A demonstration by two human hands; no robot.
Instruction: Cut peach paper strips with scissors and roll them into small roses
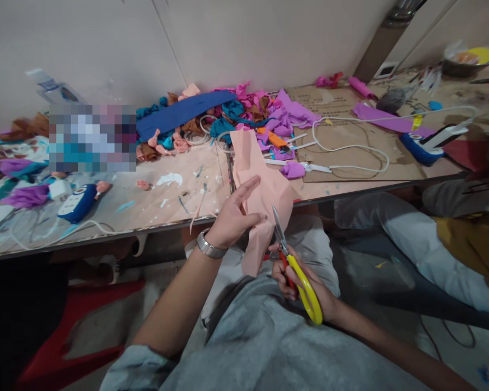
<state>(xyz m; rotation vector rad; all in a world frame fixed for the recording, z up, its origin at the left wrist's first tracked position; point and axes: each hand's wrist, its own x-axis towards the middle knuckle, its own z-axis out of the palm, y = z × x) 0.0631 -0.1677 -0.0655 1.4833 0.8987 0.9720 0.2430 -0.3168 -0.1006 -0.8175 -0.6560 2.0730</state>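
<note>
A person's left forearm (183,301) angles forward from the lower left, the left hand (232,220) back up, thumb and forefinger spread, the other fingers apparently tucked from view. The right forearm (375,336) slants in opposite, the right hand (314,281) closer to the body, fingers curled tight.

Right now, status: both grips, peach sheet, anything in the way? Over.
Left grip on the peach sheet. Right grip holding yellow-handled scissors, blades at the sheet, contact unclear. Beyond, on table: orange-handled tool, purple scraps.
</note>
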